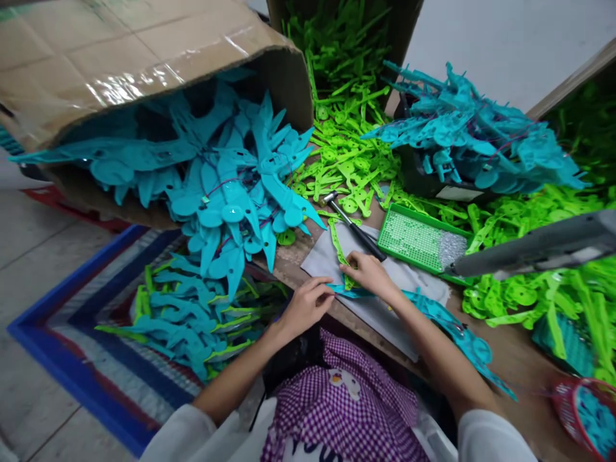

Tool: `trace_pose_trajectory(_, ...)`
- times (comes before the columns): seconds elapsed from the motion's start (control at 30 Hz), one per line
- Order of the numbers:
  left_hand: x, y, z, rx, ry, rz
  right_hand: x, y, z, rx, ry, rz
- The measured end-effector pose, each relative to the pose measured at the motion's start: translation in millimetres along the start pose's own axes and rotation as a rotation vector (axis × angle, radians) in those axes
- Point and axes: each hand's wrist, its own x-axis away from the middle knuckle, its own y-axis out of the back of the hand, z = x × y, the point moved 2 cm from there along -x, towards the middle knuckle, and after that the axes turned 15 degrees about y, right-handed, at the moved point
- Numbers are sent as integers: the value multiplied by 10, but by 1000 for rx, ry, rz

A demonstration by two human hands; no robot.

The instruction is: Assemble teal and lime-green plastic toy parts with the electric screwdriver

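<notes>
My left hand is closed, thumb and fingertips pinching the end of a narrow blue plastic part at the near edge of the work surface. My right hand closes its fingers on the lower end of a lime-green plastic part, which points away from me and meets the blue one. Under both lies a grey cloth. Just beyond my right hand rests a hammer with a black handle. A green basket tray holding small shiny metal pieces stands to its right.
A tipped cardboard box spills blue parts at left, above a blue-rimmed crate of blue and green parts. Green parts heap behind. A black bin overflows with blue parts. A grey tool arm juts in from the right.
</notes>
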Motion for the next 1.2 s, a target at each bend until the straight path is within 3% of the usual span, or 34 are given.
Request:
trace_pose_trajectory(0.17, -46, -46, 72, 76, -101, 52, 50, -36, -38, -6, 59, 1)
trace_pose_trajectory(0.67, 145, -100, 35, 177, -85, 8, 68, -224, 101, 249, 167, 88)
trace_pose_trajectory(0.77, 182, -113, 35, 178, -48, 4, 169, -132, 28, 108, 162, 31)
trace_pose_trajectory(0.9, 236, -45, -10, 134, -12, -33, 562, 127, 79, -99, 166, -235)
trace_pose_trajectory(0.93, 236, -13, -40, 118, -10, -54, 676, 155, 152, -115, 185, -238)
trace_pose_trajectory(1.07, 121, 113, -195, 129, -34, -55, 947, 74, 460, -197, 235, -40)
trace_pose_trajectory(1.2, -61, 184, -238, 168, 32, 45, 917, 86, 366, -237, 173, -165)
